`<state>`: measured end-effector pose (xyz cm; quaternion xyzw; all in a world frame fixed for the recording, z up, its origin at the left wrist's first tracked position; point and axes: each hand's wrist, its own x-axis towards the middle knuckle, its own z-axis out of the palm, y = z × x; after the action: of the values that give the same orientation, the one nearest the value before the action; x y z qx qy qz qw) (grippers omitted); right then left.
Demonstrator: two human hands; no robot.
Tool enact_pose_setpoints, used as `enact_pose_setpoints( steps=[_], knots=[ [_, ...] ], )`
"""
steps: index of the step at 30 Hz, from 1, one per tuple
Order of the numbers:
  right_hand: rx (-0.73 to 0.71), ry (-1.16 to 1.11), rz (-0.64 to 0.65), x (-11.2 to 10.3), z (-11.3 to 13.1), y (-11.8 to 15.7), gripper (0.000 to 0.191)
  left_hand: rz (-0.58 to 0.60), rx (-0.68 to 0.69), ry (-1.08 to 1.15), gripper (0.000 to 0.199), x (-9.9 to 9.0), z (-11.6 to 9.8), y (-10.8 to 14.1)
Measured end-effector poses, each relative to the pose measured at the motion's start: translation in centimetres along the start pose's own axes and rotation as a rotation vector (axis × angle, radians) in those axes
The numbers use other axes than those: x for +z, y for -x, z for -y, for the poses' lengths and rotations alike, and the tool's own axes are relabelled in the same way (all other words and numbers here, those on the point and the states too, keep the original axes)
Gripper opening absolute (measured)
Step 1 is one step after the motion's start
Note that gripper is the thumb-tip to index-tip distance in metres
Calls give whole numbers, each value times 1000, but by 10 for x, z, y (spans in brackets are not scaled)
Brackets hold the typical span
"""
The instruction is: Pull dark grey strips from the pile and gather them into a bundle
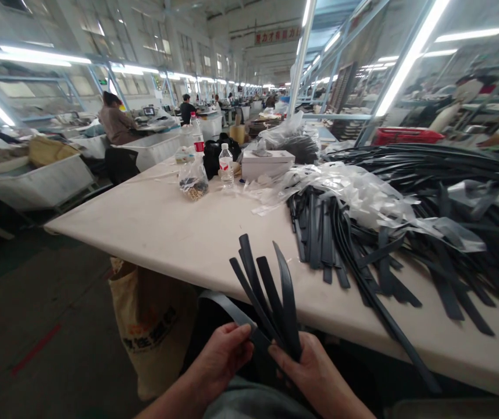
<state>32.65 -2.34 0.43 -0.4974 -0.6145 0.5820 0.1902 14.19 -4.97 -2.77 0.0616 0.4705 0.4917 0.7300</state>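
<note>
Black straps (271,291), five fanned, left hand (221,358) and right hand (314,372) each grasping them

Across the pale worktable (166,227) sit two water bottles (225,164), a clear bag of small parts (193,183) and a white box (267,163) under crumpled plastic sheeting (349,189), a printed sack (149,326) slumps below its edge, and a seated person (116,123) works far left.

Bright overhead tube lights (410,55), glare, warped blurry edges
</note>
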Motion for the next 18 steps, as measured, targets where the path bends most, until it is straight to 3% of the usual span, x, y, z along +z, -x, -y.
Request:
enact_pose_setpoints(
  steps=[3, 7, 11, 14, 18],
  knots=[
    [-52, -86, -6, 9, 5, -13, 39, 85, 15, -44, 23, 9, 9, 3],
    [-79, -205, -74, 2, -5, -20, 41, 6, 52, -43, 24, 8, -3, 5],
    [-158, -340, -192, -11, -30, -15, 36, -29, -16, 17, 27, 5, -16, 8],
    [-233, -353, -160, -8, -39, -7, 33, 32, -65, 30, 26, 10, -17, 12],
    [-346, -214, -79, -1, -22, -6, 29, 104, -107, 6, 19, 17, -8, 19]
  ],
)
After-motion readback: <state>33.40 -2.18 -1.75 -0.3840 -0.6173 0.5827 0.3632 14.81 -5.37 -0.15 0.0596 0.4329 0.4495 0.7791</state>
